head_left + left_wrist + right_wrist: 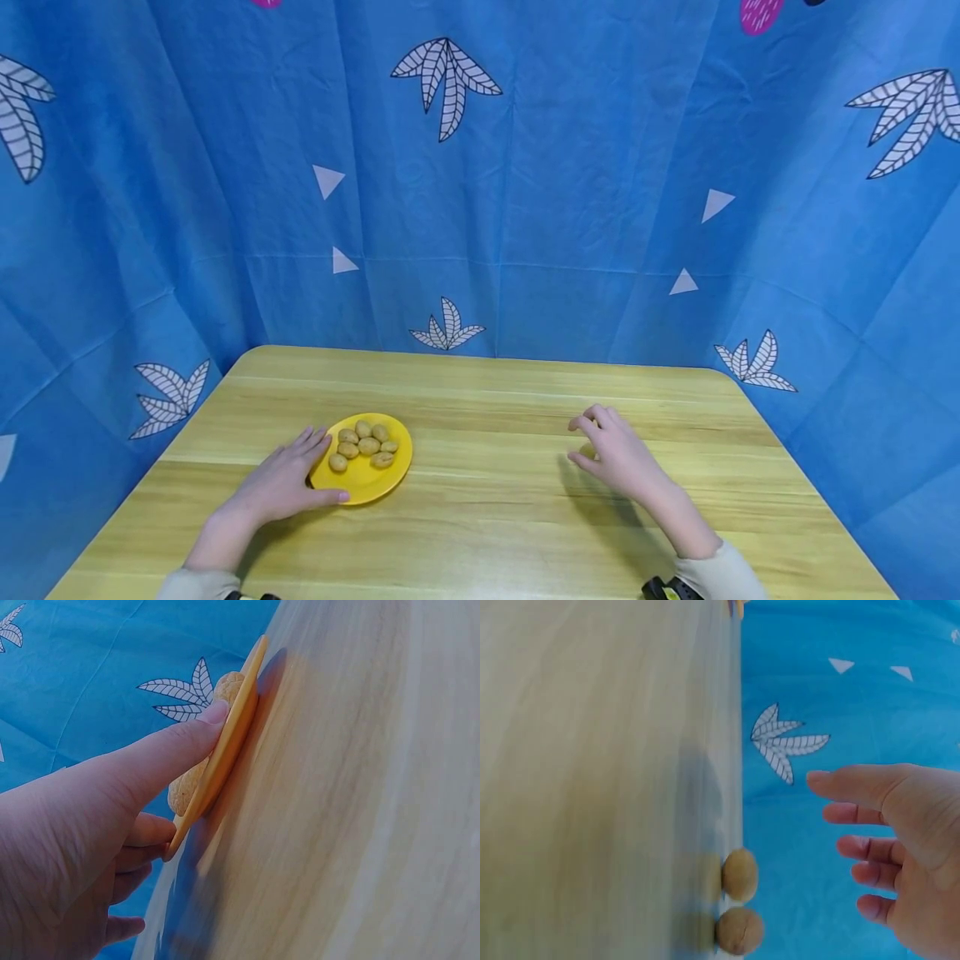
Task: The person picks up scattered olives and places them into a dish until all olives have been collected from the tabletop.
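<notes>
My left hand (288, 483) grips the left rim of a yellow plate (367, 483). In the left wrist view the thumb lies over the rim of the plate (232, 742), with fingers at its edge. Several brown walnuts (368, 446) in their shells sit on the plate. To the right, my right hand (618, 454) hovers over the table with loosely bent fingers and holds nothing. Two walnuts (740, 930) stand on the table near it in the right wrist view; I cannot make them out in the head view.
The wooden table (480, 533) has rounded far corners. A blue curtain (585, 167) with leaf and triangle prints hangs behind it and along both sides.
</notes>
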